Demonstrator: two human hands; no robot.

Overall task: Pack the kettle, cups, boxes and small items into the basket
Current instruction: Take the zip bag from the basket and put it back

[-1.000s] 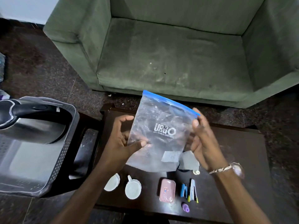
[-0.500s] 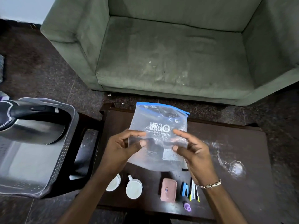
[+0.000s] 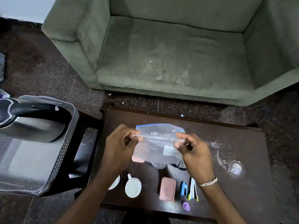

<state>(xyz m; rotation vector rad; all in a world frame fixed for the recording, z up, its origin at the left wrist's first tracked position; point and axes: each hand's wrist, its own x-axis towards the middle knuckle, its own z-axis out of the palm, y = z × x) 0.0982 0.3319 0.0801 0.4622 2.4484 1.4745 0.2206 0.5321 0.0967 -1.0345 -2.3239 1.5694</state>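
Observation:
A clear zip bag (image 3: 159, 143) with a blue top edge is stretched low over the dark table (image 3: 242, 143). My left hand (image 3: 119, 143) pinches its left side and my right hand (image 3: 192, 149) pinches its right side. Under the bag a second pink box (image 3: 137, 159) and a glass item show partly. A steel kettle (image 3: 30, 122) with a black handle sits in the grey basket (image 3: 64, 152) on the left. At the table's front lie a white cup (image 3: 133, 188), another white cup (image 3: 115, 184) half hidden by my left arm, a pink box (image 3: 167, 188), pens (image 3: 192, 189) and a purple cap (image 3: 185, 206).
The basket rests on a dark stool (image 3: 85, 139) beside the table. A green sofa (image 3: 169, 54) stands behind the table across a strip of dark floor. White smears (image 3: 233, 165) mark the table's right part.
The bag has come down from upright in front of me to nearly flat above the table, and both hands have shifted from its sides to pinch along its upper part.

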